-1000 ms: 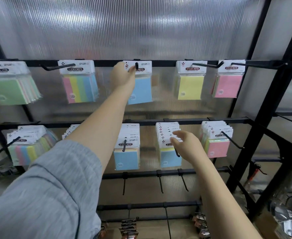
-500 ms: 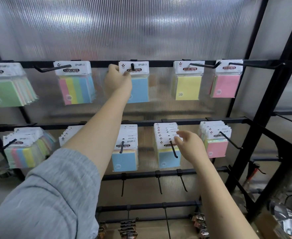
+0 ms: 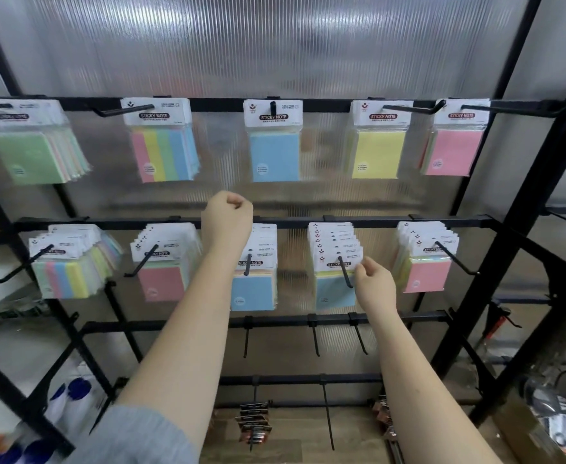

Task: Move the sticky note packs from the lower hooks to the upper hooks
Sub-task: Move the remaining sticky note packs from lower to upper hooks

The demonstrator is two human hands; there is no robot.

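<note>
Two hands: left hand (image 3: 228, 218) fisted, empty; right hand (image 3: 373, 285) pinches the front upright blue pack (image 3: 337, 284) on its lower hook (image 3: 346, 271)

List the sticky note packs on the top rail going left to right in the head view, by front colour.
green pack → striped pack → blue pack → yellow pack → pink pack
</note>
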